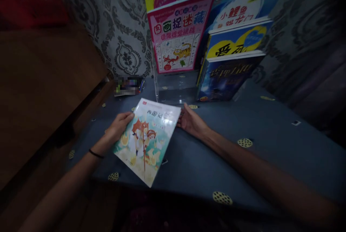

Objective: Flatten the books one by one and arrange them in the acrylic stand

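A thin picture book point(146, 140) with a white and teal cover is held tilted above the table. Its front shows a cartoon figure with a staff and a red cape. My left hand point(119, 125) grips its left edge, thumb on the cover and fingers underneath. At the upper right edge is my right hand point(190, 122), its thumb raised off the cover and apart from the fingers. Those fingertips reach the book's edge and are partly hidden behind it.
A clear stand point(169, 95) holds a pink book point(181, 37). Beside it stand a dark blue book point(229, 77) and a yellow-blue book point(240, 40). A small stack point(127, 86) lies at the table's point(205, 163) back left. Patterned wallpaper point(127, 55) rises behind.
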The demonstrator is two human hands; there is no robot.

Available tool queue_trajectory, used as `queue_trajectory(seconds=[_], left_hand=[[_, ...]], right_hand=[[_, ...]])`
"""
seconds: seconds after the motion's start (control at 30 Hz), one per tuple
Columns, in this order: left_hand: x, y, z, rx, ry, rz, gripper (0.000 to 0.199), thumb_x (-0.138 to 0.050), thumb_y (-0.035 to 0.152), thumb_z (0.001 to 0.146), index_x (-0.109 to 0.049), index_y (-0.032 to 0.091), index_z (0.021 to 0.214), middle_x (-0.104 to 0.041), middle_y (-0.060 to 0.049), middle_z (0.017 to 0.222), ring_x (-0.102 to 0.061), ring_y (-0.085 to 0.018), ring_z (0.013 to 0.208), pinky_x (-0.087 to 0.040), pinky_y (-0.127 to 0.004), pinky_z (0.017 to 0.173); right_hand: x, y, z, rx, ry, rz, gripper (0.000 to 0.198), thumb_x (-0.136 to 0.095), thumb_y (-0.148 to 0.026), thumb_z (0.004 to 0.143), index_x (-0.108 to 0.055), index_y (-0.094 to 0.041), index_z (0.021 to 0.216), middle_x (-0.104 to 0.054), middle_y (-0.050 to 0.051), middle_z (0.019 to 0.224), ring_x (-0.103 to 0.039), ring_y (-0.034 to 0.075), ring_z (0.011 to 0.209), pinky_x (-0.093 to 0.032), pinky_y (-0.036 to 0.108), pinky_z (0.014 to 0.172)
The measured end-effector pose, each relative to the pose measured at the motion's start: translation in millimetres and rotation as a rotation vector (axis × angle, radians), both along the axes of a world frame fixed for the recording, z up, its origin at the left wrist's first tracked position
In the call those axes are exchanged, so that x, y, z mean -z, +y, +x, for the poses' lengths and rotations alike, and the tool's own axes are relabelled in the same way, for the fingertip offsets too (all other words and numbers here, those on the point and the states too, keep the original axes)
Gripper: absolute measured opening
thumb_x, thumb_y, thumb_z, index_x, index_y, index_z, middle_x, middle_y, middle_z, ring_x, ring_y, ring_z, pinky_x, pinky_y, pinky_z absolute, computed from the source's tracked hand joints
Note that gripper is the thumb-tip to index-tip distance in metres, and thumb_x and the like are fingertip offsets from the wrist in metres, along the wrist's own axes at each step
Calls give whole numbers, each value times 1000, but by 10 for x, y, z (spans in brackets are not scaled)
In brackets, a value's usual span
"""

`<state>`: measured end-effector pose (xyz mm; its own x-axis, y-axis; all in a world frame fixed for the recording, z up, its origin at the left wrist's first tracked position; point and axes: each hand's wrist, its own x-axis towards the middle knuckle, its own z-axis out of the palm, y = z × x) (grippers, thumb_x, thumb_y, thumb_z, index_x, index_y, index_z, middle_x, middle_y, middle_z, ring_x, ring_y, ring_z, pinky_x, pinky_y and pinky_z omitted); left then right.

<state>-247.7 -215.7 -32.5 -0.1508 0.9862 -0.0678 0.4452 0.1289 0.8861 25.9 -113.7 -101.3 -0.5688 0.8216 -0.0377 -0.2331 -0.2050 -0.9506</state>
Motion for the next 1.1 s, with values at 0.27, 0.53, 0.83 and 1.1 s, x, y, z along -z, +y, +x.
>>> queue_trajectory(seconds=[0.27, 0.53, 0.83, 1.1], left_hand=[[438, 69, -187, 149, 775, 314, 33, -43, 25, 99, -68, 18, 118, -68, -9, 104, -61, -23, 100, -50, -42, 96], [630, 339, -75, 216, 842, 316, 39, -38, 23, 102, -65, 15, 130, -63, -9, 103, -58, -22, 97, -50, -38, 92], [665, 379, -76, 294, 1033, 325, 45, -38, 12, 97, -62, 14, 134, -63, -15, 130, -55, -28, 121, -48, -47, 104], [713, 389, 69, 393, 985, 330, 52, -45, 6, 89, -57, 16, 139, -59, -16, 146, -56, -29, 133, -49, -50, 111]], right_hand=[[215, -30, -50, 117, -90, 190, 43, -63, -61, 91, -76, -20, 99, -77, 12, 110, -72, 26, 109, -55, 47, 101], [255, -32, 14, 222, -421, 697, 25, -57, -33, 93, -76, -23, 106, -78, 9, 107, -72, 28, 100, -57, 49, 93], [243, -58, 32, 187, -563, 882, 26, -52, -21, 94, -77, -24, 104, -74, 9, 117, -69, 26, 107, -54, 43, 95], [200, -80, 20, 202, -664, 854, 26, -52, -19, 93, -77, -20, 102, -72, 9, 96, -67, 25, 89, -51, 38, 82]])
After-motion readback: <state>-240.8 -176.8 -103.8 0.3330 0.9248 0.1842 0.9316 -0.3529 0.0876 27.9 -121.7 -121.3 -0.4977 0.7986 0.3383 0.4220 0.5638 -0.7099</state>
